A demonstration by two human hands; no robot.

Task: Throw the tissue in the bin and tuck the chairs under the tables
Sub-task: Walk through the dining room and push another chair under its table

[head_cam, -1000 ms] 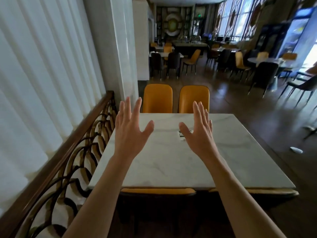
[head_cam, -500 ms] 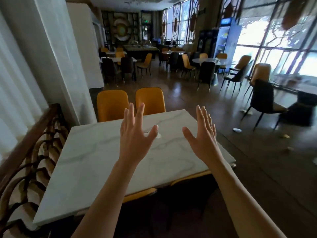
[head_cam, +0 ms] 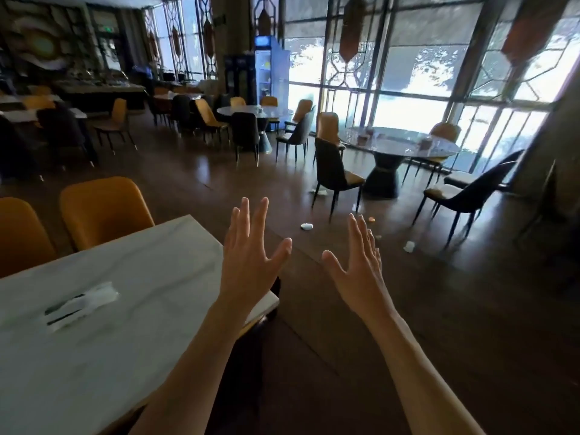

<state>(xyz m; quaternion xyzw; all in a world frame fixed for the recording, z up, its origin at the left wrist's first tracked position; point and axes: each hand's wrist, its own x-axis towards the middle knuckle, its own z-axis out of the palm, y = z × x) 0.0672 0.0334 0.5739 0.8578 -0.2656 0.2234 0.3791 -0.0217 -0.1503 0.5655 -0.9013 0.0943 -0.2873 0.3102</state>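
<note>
My left hand [head_cam: 251, 259] and my right hand [head_cam: 356, 268] are raised in front of me, fingers spread, holding nothing. The left one hovers over the right corner of the white marble table [head_cam: 131, 309]. Crumpled white tissues lie on the dark floor: one [head_cam: 306, 226] just beyond my hands, another [head_cam: 409, 246] to the right, a third [head_cam: 320, 192] by a chair leg. A black chair [head_cam: 332, 174] stands pulled out from the round glass table [head_cam: 398, 146]. Another black chair [head_cam: 470, 196] stands out at the right. No bin is in view.
Two orange chairs [head_cam: 103, 208] are tucked at the marble table's far side. A white wrapped packet [head_cam: 81, 304] lies on the marble top. More tables and chairs fill the back of the room, with a lit fridge [head_cam: 270, 70] by the big windows.
My view has swung to the right, from facing the marble table to facing the open floor and the round glass table. Both hands stayed raised and spread in front of me.
</note>
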